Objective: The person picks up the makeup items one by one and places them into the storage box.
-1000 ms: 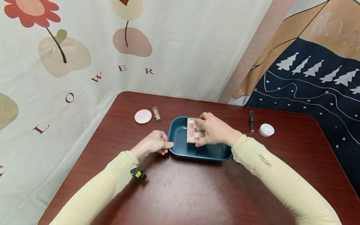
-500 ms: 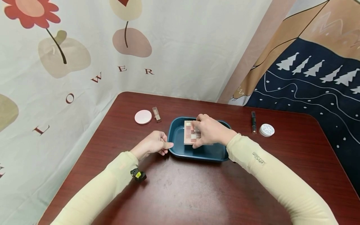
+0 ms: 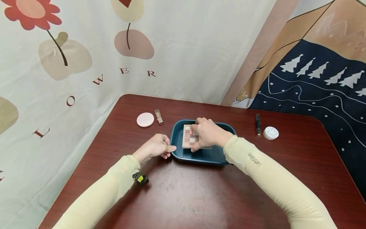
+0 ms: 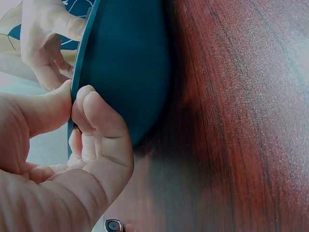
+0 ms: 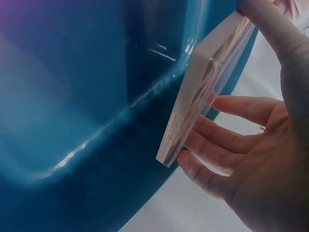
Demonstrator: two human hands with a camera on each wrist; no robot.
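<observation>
a dark red table (image 3: 200,198) carries the whole scene, with a blue tray (image 3: 197,161) set in from its far edge, about midway between the two far corners. at the tray's left edge, a person's left hand (image 3: 154,147) grips the rim between thumb and curled fingers; a steady pinch there, without lifting, should stop the tray sliding. over the tray, the right hand (image 3: 210,131) grasps a makeup palette (image 3: 187,137) between thumb and fingers. the palette sits within the rim, in the tray's left half; whether its underside touches the floor of the tray cannot be told. the step in hand appears to be positioning it there, and it probably goes best with the palette level, held by its edges, its side just shy of the tray's left wall, and the fingers let go only once it lies flat. toward the table's far left corner lies a pink round case (image 3: 145,120); toward the far right corner, a white round case (image 3: 271,133). a dark stick (image 3: 258,125) lies just beside the white one, and a small tube (image 3: 159,117) just beside the pink; neither calls for attention yet.
</observation>
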